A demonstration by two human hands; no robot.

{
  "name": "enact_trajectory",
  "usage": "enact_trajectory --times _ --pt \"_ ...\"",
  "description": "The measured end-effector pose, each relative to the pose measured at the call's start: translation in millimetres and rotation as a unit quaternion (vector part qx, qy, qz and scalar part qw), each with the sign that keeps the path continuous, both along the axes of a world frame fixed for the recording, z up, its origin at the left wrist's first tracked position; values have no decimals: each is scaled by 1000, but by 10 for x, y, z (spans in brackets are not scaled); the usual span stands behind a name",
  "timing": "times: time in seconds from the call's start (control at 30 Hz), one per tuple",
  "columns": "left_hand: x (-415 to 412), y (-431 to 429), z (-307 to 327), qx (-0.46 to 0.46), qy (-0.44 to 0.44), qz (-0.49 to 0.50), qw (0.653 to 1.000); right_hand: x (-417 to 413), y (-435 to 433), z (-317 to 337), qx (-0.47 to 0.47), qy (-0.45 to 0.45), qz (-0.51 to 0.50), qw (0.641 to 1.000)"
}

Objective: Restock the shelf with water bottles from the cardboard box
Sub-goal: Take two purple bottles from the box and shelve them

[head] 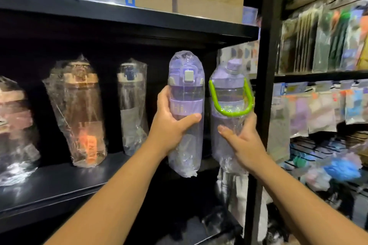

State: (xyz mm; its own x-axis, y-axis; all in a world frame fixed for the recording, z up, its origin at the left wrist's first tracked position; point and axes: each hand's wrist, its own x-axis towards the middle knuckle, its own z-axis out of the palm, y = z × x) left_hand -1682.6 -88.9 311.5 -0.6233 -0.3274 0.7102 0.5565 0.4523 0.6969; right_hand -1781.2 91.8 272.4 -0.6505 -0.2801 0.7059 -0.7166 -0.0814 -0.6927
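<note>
A slim purple bottle (pixel 186 77) is gripped mid-body by the left hand (pixel 171 123), and a green-handled purple jug (pixel 229 93) by the right hand (pixel 245 143), before the black shelf (pixel 79 177). Both are judged light, their wrap slippery.

The left forearm (pixel 119 195) enters from 7 o'clock and extends toward 1 o'clock. The left hand (pixel 173 125) grips a plastic-wrapped lilac flip-lid bottle (pixel 186 89), thumb across its front. The right forearm (pixel 308 195) enters from 4 o'clock. The right hand (pixel 246 142), at 3 o'clock of the left, cups a plastic-wrapped lilac bottle with green loop handle (pixel 229 95).
</note>
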Motion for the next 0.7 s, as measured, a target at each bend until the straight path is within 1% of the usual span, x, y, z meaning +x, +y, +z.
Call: enact_trajectory --times 0.1,0.27,0.37,0.43,0.5,0.63,0.7 --pt "-235 -32 -45 -34 -18 38 999 -335 -144 50 11 -7 39 999" --pt "-501 -215 -115 -20 -31 119 992 -703 -515 -42 17 -36 75 996" --pt "-619 -290 -91 -24 -68 164 984 -951 -708 -115 45 -24 91 995" --pt "-701 -338 -74 -16 -101 197 975 -1062 -801 -112 64 -31 95 993" --pt "-789 -429 -62 -6 -120 223 967 -1165 -877 -94 67 -32 92 993" --pt "-913 -560 -76 -26 -160 268 950 -1318 -997 -65 73 -44 92 992" --pt "-957 -613 -85 -6 -130 262 956 -1369 -1048 -72 73 -51 92 992"
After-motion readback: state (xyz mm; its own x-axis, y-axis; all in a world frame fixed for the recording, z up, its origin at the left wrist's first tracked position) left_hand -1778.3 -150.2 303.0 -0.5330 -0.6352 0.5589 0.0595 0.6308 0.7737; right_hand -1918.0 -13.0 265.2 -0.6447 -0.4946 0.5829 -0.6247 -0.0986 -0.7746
